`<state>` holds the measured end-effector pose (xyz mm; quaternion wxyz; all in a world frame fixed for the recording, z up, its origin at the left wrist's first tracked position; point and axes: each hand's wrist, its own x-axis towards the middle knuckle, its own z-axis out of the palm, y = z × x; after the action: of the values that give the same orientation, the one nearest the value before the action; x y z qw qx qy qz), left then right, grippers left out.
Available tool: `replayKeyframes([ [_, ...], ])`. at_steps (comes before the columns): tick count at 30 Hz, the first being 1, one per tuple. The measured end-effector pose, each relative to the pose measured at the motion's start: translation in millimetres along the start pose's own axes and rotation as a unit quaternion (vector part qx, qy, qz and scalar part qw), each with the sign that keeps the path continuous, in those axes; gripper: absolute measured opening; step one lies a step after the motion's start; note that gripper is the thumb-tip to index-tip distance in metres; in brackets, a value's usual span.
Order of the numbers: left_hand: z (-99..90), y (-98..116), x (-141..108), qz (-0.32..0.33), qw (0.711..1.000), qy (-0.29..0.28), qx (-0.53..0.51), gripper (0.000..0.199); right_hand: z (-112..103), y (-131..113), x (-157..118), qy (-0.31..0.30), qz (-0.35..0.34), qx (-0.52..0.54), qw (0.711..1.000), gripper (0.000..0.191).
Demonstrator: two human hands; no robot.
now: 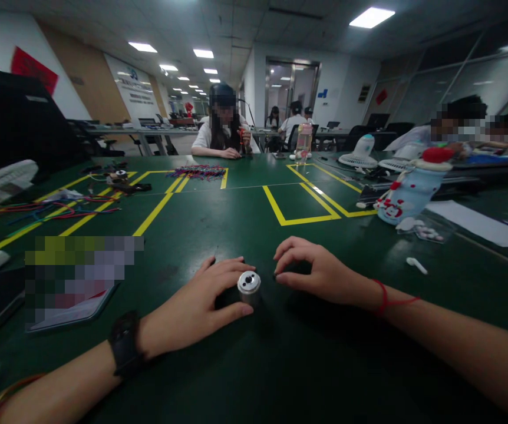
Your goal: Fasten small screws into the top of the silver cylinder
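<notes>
A small silver metal cylinder point(249, 284), with holes in its round top, stands upright on the green table. My left hand point(212, 294) lies low on the table around it, with the thumb on the near side and the index finger on the far side. My right hand point(309, 268) is just to the right of the cylinder, apart from it. Its fingers curl round so that thumb and index finger come together at the tips. Anything between those fingertips is too small to make out.
Loose coloured wires point(68, 209) and a blurred flat packet point(77, 282) are on the left. To the right are a blue bottle point(413, 191), a white earbud point(416, 265) and paper point(484, 222). A person point(223, 126) sits opposite, beyond a wire bundle point(198, 171).
</notes>
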<state>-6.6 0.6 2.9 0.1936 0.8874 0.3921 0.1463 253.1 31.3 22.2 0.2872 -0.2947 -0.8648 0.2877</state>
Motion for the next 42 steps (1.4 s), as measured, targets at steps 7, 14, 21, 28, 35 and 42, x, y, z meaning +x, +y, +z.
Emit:
replayKeyframes([
  [7,1.5,1.3,2.0,0.004,1.000,0.012,0.008,0.045,16.5,-28.1,14.7,0.072,-0.054,-0.027,0.996,0.006],
  [14,2.1,2.3,2.7,0.003,1.000,0.012,0.010,0.043,15.8,-33.7,14.4,0.055,-0.070,-0.048,0.995,0.010],
  [21,0.2,1.4,1.2,-0.006,1.000,-0.006,0.007,0.039,3.8,3.2,3.0,0.137,0.130,0.082,0.979,0.018],
  [28,-1.2,3.7,1.6,-0.008,1.000,-0.010,0.006,0.040,7.2,24.5,1.8,0.146,0.204,0.145,0.957,0.028],
  [35,-1.3,2.8,0.7,-0.013,1.000,-0.011,0.006,0.041,8.7,15.4,0.8,0.100,0.195,0.092,0.971,0.025],
  [42,-2.1,4.6,0.9,-0.013,1.000,-0.012,0.000,0.039,9.3,12.0,2.9,0.060,0.201,0.042,0.977,0.024],
])
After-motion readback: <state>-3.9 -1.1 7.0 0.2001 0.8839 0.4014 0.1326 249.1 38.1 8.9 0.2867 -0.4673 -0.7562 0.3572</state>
